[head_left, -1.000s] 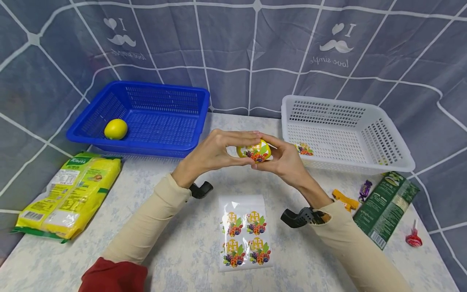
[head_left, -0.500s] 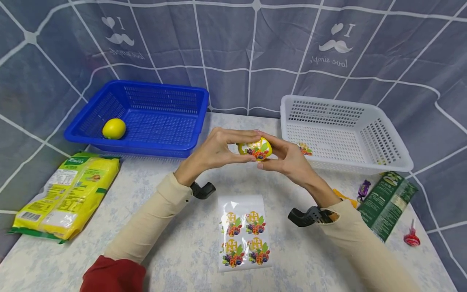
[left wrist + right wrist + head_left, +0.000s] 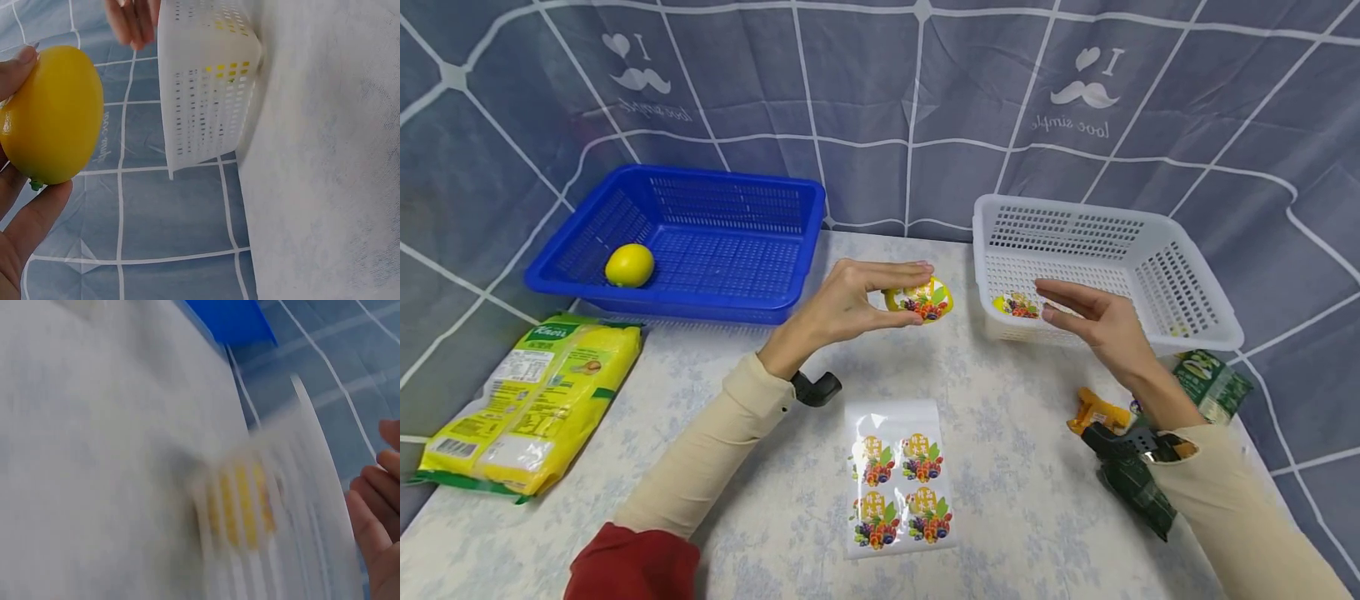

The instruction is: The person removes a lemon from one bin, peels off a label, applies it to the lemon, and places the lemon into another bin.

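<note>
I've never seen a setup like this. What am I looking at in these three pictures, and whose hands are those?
No machine here: a person works with bare hands and wears three cameras. The wide picture comes from the head, looking down at a table; the other two come from the wrists. The left hand holds a yellow lemon with a fruit sticker on it; the left wrist view shows the same lemon close up. The right hand is open, holding nothing, beside a white basket with another stickered lemon inside. The right wrist view is blurred. A blue basket holds a plain lemon. A sticker sheet, a yellow packet, a green packet and sweets also lie there.
</note>
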